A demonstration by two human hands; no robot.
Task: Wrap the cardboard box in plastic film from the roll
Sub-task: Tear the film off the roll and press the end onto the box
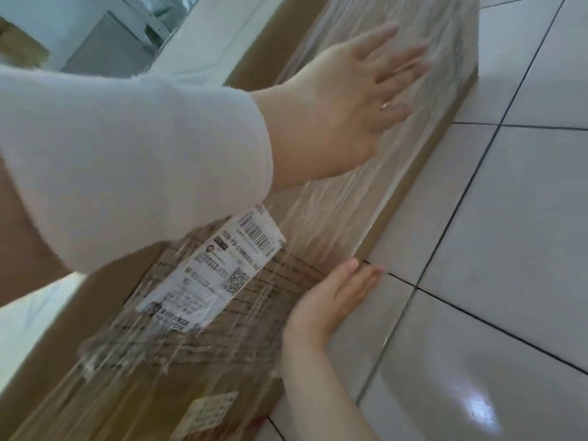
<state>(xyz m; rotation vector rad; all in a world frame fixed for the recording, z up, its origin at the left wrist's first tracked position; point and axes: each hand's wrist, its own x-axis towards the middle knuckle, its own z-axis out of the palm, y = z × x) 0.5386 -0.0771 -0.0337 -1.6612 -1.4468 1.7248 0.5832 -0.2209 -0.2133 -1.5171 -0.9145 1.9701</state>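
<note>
Both hands flat, fingers spread, gripping nothing: left hand [346, 100] presses far up the long brown cardboard box [105, 294], right hand [331, 300] at its near floor-side edge. Box lies on grey tiled floor [509, 249], long axis running away from person. Clear plastic film [337, 214] covers top w/ white shipping label [213, 268]. Roll not in view.

Both hands flat on film [334, 218].
</note>
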